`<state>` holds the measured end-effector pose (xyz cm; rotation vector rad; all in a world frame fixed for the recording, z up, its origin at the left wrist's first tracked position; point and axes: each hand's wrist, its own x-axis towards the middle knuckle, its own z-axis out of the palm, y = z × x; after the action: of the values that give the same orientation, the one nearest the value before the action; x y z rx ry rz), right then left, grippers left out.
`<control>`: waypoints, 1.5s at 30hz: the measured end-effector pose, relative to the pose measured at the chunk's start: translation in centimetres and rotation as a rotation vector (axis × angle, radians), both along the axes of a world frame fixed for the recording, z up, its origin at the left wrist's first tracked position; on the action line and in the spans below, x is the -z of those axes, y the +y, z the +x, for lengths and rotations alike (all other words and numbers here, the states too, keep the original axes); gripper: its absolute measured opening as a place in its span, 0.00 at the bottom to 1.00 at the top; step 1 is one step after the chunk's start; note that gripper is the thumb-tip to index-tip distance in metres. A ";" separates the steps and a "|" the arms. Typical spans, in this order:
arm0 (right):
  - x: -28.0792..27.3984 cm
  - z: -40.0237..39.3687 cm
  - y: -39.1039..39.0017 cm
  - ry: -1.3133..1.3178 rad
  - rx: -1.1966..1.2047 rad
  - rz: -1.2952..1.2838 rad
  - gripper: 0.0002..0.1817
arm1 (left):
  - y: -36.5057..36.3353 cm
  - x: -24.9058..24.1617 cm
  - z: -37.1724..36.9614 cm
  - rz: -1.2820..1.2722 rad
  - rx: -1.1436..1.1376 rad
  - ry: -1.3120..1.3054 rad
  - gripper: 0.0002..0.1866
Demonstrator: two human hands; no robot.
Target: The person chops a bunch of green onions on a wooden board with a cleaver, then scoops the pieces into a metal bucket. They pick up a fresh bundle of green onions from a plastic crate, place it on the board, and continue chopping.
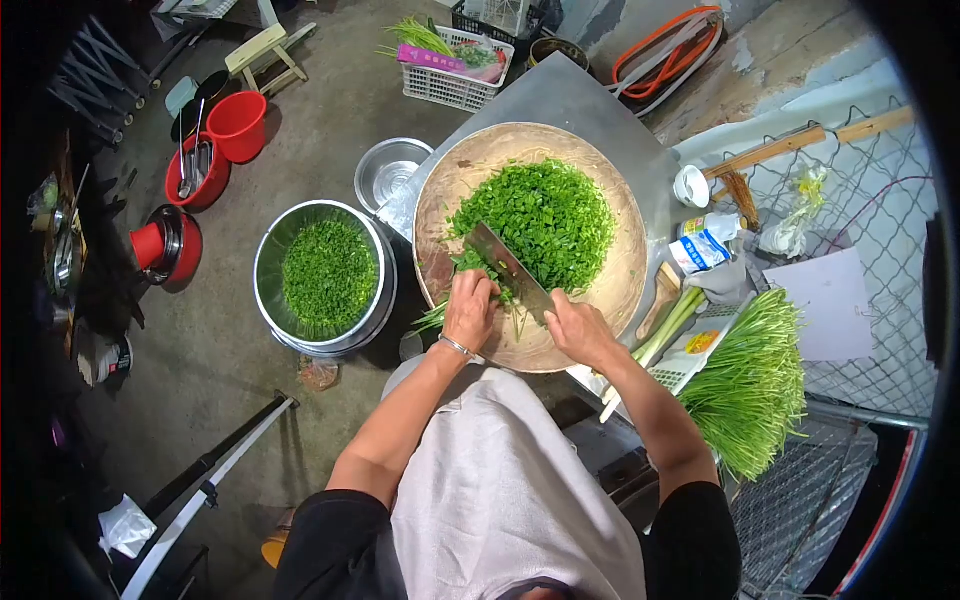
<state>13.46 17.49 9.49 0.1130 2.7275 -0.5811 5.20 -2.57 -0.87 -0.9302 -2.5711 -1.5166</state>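
Note:
My right hand [580, 330] is closed round the handle of a cleaver [512, 270], whose broad blade slants up to the left across the round wooden chopping board [620, 210]. Left of the blade, my left hand [470, 308] presses curled fingers on a bunch of green stalks [432, 318], whose ends stick out past the board's edge. A wide heap of chopped greens [545, 215] covers the middle of the board, beyond the blade. Part of the bunch is hidden under my left fingers.
A steel pot [262, 275] of chopped greens [330, 272] stands left of the board, near a metal basin [388, 172]. Long green chives [745, 390] lie in a basket at right. Spring onions [672, 330], a brush [660, 298] and a white cup [691, 186] sit beside the board.

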 end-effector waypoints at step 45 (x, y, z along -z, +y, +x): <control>0.6 1.6 -1.6 0.013 -0.053 -0.049 0.13 | -4.1 0.0 0.9 -0.034 0.013 0.183 0.11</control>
<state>15.02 15.91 8.94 0.0252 2.7173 -0.6349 6.10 -6.70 -0.85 -1.0378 -2.4746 -1.3257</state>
